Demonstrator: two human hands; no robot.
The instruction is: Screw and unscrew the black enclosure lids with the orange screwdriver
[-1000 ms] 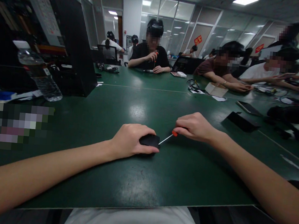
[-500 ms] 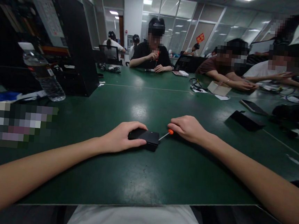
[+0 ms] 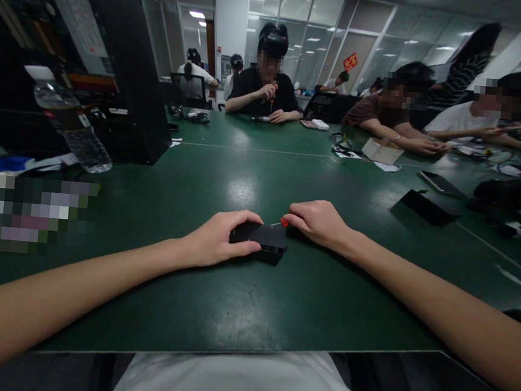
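A small black box point(image 3: 271, 235) rests on the green table point(image 3: 177, 316) in front of me. My left hand point(image 3: 224, 238) grips it from the left, thumb along the near side and fingers over the far side. A dark gap shows along its near right edge, below the top plate. My right hand point(image 3: 316, 220) is closed round the handle of a screwdriver point(image 3: 284, 222), its orange-red end showing at the fingertips. The thin shaft points left across the top of the box; its tip is hard to make out.
On the left stand a water bottle point(image 3: 73, 121) and a black computer case point(image 3: 136, 81). To the right lie a black folded piece point(image 3: 426, 207), a phone point(image 3: 441, 183) and a small open box point(image 3: 382, 150). Across the table a person point(image 3: 265, 80) holds another screwdriver.
The screwdriver has moved from the right end of the box to over its top. My right hand shifted slightly left, while the box moved a little right and turned, opening a gap near its edge.
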